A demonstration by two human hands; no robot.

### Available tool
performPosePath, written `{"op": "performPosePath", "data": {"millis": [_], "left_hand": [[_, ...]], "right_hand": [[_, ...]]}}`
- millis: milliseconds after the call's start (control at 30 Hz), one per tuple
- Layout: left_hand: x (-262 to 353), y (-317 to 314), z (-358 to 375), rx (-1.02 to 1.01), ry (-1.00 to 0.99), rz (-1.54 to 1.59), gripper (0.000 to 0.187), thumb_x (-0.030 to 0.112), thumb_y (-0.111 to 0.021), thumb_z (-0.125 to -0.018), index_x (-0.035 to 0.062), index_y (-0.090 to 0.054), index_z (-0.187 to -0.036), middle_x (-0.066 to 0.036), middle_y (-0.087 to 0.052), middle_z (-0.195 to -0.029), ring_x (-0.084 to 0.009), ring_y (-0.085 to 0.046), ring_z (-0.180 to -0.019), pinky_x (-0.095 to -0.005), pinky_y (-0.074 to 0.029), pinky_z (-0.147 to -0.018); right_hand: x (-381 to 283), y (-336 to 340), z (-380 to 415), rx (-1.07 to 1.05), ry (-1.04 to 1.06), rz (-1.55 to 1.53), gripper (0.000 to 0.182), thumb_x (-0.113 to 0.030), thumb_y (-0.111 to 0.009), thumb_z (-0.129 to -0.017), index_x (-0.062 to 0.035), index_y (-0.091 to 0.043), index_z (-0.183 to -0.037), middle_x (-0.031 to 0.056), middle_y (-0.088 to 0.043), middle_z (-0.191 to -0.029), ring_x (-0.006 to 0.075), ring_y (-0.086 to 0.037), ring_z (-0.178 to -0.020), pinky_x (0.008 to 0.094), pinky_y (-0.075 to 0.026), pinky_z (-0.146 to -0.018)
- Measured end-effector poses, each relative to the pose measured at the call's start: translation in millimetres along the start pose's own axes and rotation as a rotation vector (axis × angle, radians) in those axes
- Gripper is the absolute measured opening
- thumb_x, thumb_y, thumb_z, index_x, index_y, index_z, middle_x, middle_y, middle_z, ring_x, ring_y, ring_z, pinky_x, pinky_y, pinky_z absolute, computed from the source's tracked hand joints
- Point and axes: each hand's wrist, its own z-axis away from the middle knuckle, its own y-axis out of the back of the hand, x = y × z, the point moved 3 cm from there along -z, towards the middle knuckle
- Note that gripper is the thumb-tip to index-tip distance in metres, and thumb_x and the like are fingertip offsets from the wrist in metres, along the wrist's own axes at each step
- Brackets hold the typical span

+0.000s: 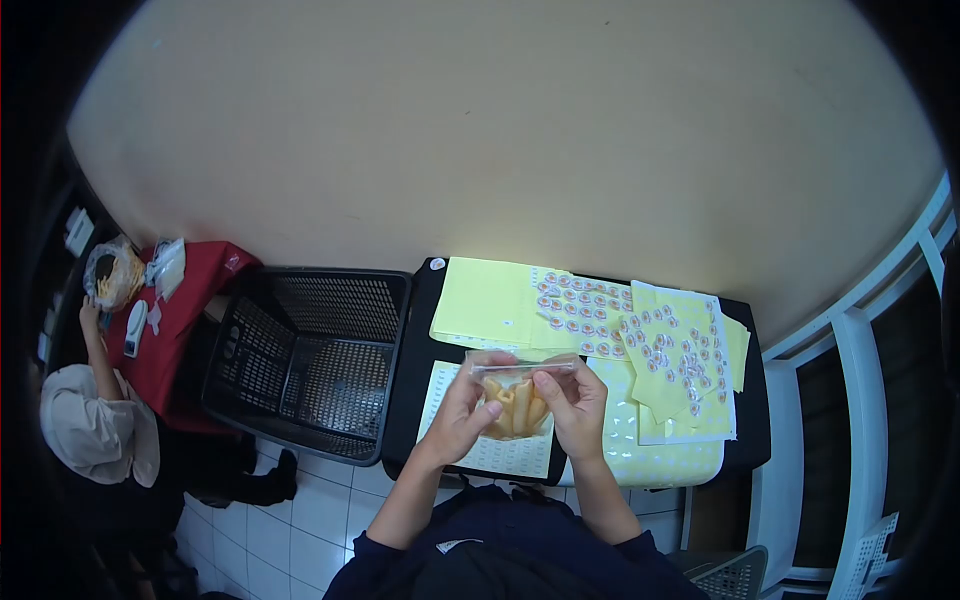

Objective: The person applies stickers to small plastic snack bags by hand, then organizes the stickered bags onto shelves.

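Between my two hands is a clear plastic pouch [515, 408] with yellowish stick-shaped snacks inside. My left hand [464, 412] grips its left side, thumb on the front. On the right side, my right hand [570, 402] pinches the pouch near its top edge. The pouch is held above the table, over a sheet of small printed labels [490, 458]. Yellow sheets with round stickers [675, 360] lie to the right of my hands, and a plain yellow sheet [482, 300] lies behind them.
A black plastic crate [397, 370] stands left of the black-covered table [745, 400]. Farther left, a person [100, 420] reaches toward a bag of snacks [125, 275] by a red-covered table [190, 300] with a small white scale [135, 328]. White metal rails [860, 400] stand at the right.
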Motion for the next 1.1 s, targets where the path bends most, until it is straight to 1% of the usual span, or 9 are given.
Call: {"op": "performPosePath", "data": {"millis": [67,200,300,333,467,700,767,967,1100], "left_hand": [[12.1,-4.1,-13.3,0.153,-0.064,0.128,0.029,0.006,-0.060,-0.075,-0.0005,-0.049,-0.101,-0.010,-0.052,-0.100,-0.0159,-0.050,-0.098,-0.0285,-0.040,-0.085],[13.5,-3.2,-20.5,0.151,-0.020,-0.006,0.017,0.001,-0.061,-0.076,0.0000,-0.052,-0.091,-0.005,-0.057,-0.085,-0.0100,-0.056,-0.080,-0.0217,-0.045,-0.070],[18.9,-1.1,-21.8,0.156,-0.089,-0.035,0.018,0.000,-0.061,-0.075,-0.0002,-0.052,-0.090,-0.006,-0.057,-0.086,-0.0104,-0.056,-0.081,-0.0228,-0.045,-0.071],[17.4,1.9,-22.0,0.140,-0.107,-0.028,0.021,-0.002,-0.063,-0.073,-0.0003,-0.051,-0.090,-0.008,-0.059,-0.087,-0.0112,-0.057,-0.083,-0.0234,-0.046,-0.072],[30.4,9.2,-21.9,0.097,-0.225,0.009,0.028,-0.003,-0.065,-0.071,0.0004,-0.050,-0.094,-0.010,-0.061,-0.088,-0.0139,-0.059,-0.085,-0.0235,-0.046,-0.073],[32.0,24.8,-22.7,0.131,-0.208,-0.033,0.038,-0.005,-0.063,-0.071,-0.0015,-0.045,-0.104,-0.009,-0.061,-0.080,-0.0128,-0.060,-0.080,-0.0234,-0.046,-0.071],[31.3,25.9,-22.0,0.169,-0.223,-0.099,0.050,-0.006,-0.062,-0.071,-0.0020,-0.037,-0.113,-0.007,-0.059,-0.078,-0.0113,-0.057,-0.078,-0.0217,-0.046,-0.071],[29.3,31.9,-29.0,0.225,-0.176,-0.066,0.052,-0.005,-0.062,-0.072,-0.0031,-0.034,-0.116,-0.007,-0.059,-0.078,-0.0113,-0.058,-0.076,-0.0203,-0.046,-0.070],[25.8,37.1,-35.5,0.261,-0.137,-0.072,0.053,-0.005,-0.062,-0.072,-0.0035,-0.033,-0.117,-0.008,-0.060,-0.077,-0.0112,-0.059,-0.074,-0.0195,-0.046,-0.069]], "right_hand": [[-1.7,-1.2,0.2,0.023,0.037,0.036,0.010,-0.004,-0.058,-0.079,0.0020,-0.056,-0.087,0.0061,-0.056,-0.086,0.0091,-0.054,-0.079,0.0229,-0.045,-0.072],[-12.2,-7.1,-3.4,0.102,0.165,0.060,0.011,-0.002,-0.060,-0.077,0.0019,-0.057,-0.086,0.0065,-0.054,-0.082,0.0103,-0.054,-0.078,0.0221,-0.045,-0.069],[-19.3,-10.3,-7.9,0.098,0.283,0.120,0.011,-0.001,-0.062,-0.074,0.0014,-0.058,-0.084,0.0070,-0.054,-0.081,0.0117,-0.054,-0.075,0.0225,-0.044,-0.066],[-21.6,-12.6,-9.3,0.069,0.361,0.173,0.010,0.000,-0.063,-0.073,0.0011,-0.059,-0.082,0.0074,-0.054,-0.080,0.0125,-0.054,-0.073,0.0226,-0.044,-0.064],[-17.7,-21.3,-6.9,0.097,0.361,0.179,0.009,0.000,-0.064,-0.072,0.0004,-0.060,-0.079,0.0078,-0.055,-0.079,0.0131,-0.054,-0.071,0.0225,-0.042,-0.061],[-18.5,-36.6,-14.3,0.057,0.390,0.312,0.009,-0.002,-0.066,-0.068,-0.0013,-0.061,-0.075,0.0077,-0.056,-0.075,0.0139,-0.055,-0.069,0.0227,-0.043,-0.062],[-17.8,-39.2,-16.0,0.050,0.403,0.370,0.008,-0.002,-0.066,-0.068,-0.0016,-0.061,-0.075,0.0075,-0.057,-0.074,0.0143,-0.056,-0.068,0.0232,-0.043,-0.062],[-13.1,-40.2,-23.0,0.086,0.428,0.379,0.007,0.000,-0.063,-0.070,-0.0015,-0.060,-0.077,0.0082,-0.056,-0.075,0.0137,-0.053,-0.069,0.0227,-0.041,-0.061],[-13.2,-37.9,-29.4,0.099,0.391,0.413,0.008,-0.004,-0.060,-0.075,0.0009,-0.063,-0.080,0.0096,-0.058,-0.073,0.0151,-0.057,-0.065,0.0241,-0.044,-0.058]]}}
